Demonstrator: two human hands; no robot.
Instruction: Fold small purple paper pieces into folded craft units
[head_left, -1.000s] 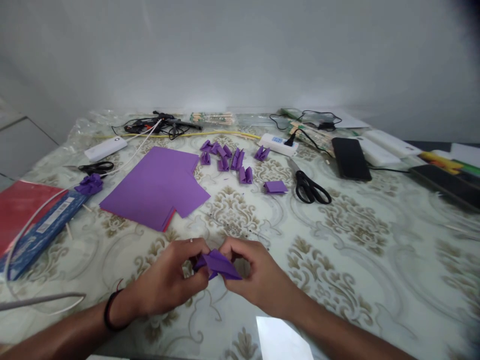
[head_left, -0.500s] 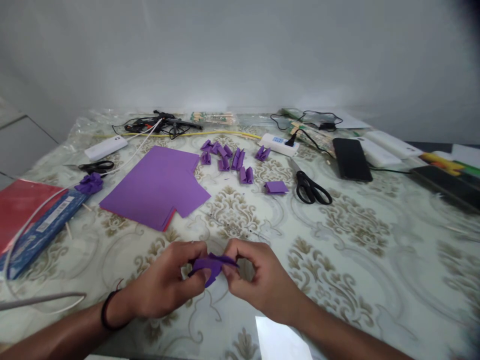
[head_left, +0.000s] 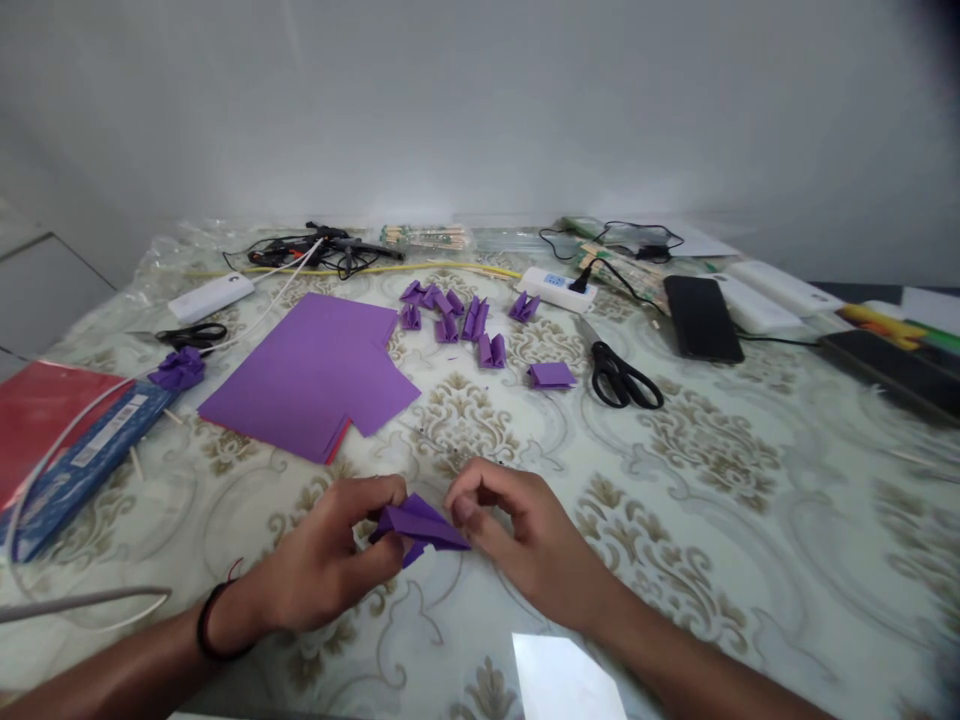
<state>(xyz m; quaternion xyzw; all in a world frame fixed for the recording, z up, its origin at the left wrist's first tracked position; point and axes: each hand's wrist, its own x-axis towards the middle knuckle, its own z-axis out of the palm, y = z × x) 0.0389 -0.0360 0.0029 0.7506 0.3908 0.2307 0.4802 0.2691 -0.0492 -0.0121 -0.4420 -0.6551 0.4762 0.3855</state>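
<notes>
In the head view, a folded piece of purple paper [head_left: 421, 524] is pinched between the thumb and fingers of my left hand [head_left: 337, 550], its pointed end toward the right. My right hand [head_left: 517, 540] is just beside that point, thumb and fingertips drawn together, and I see nothing between them. Beyond both hands, several small folded purple paper pieces [head_left: 475, 318] stand in a cluster. A flat folded purple piece [head_left: 552, 375] lies nearer, left of black-handled scissors [head_left: 622, 375]. A stack of purple sheets [head_left: 300, 370] is at the left.
A crumpled purple paper flower [head_left: 178, 369] and a blue-and-red packet [head_left: 82, 450] lie at the left with white cables. A power strip [head_left: 556, 288], a black phone [head_left: 703, 318] and tangled black cords [head_left: 322, 248] are farther back. A white paper [head_left: 566, 680] lies at the front edge.
My right hand has let go of the purple paper and drawn slightly up from it. The paper's pointed right end now shows, while my left hand keeps its pinch.
</notes>
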